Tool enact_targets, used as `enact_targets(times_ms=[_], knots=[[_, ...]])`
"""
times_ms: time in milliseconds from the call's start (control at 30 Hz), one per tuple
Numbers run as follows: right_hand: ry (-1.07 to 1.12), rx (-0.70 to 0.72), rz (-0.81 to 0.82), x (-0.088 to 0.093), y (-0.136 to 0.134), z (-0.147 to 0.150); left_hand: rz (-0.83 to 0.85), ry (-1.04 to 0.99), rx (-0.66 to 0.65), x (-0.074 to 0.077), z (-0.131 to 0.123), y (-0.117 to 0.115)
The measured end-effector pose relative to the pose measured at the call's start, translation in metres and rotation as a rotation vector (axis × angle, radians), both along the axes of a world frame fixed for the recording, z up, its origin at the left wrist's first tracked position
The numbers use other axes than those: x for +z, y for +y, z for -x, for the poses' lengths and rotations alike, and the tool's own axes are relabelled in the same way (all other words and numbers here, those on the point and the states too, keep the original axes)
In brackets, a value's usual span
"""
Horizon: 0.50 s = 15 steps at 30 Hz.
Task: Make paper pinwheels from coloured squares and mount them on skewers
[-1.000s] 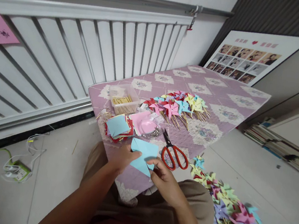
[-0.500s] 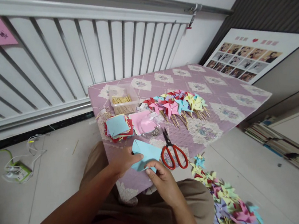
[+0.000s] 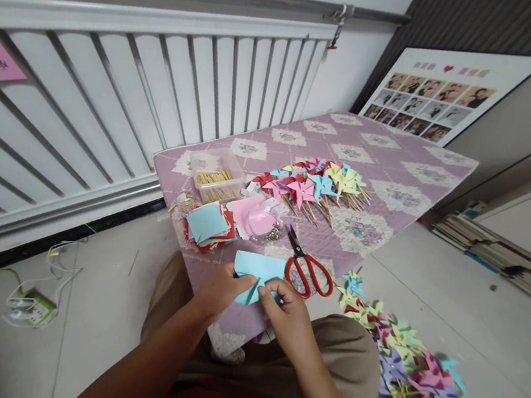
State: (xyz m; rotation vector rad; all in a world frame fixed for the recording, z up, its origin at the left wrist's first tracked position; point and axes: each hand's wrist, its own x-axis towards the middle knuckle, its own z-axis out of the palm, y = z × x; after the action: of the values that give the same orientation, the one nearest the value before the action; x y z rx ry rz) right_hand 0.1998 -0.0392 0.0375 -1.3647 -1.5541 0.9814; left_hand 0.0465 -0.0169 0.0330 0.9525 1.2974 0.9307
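A light-blue paper square is held between both hands over the near corner of the table. My left hand pinches its left side, thumb on top. My right hand grips the lower right part, where a corner is bent inward towards the middle. Just right of the paper lie red-handled scissors, blades pointing away. Behind my left hand is a stack of coloured paper squares, a blue one on top. Beside it sits a pink dish with small metal pieces at its edge.
A clear plastic box of wooden sticks stands at the table's left edge. Finished paper pinwheels lie behind the scissors. More pinwheels are heaped on the floor at right. A power strip with cables lies on the floor at left.
My right fingers have brought the paper's lower right corner inward, closer to my left thumb. The view has shifted slightly; the things on the table stay put.
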Motion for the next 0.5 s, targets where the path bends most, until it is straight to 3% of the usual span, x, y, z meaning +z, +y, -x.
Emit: enact_targets(times_ms=[133, 500], knots=[[-0.091, -0.014, -0.042, 0.0031, 0.0007, 0.0015, -0.021, -0.04, -0.026, 0.0024, -0.0001, -0.0011], [-0.206, 0.0, -0.079, 0.0084, 0.0029, 0.0032, -0.077, 0.094, -0.062, 0.0066, 0.0013, -0.0014]])
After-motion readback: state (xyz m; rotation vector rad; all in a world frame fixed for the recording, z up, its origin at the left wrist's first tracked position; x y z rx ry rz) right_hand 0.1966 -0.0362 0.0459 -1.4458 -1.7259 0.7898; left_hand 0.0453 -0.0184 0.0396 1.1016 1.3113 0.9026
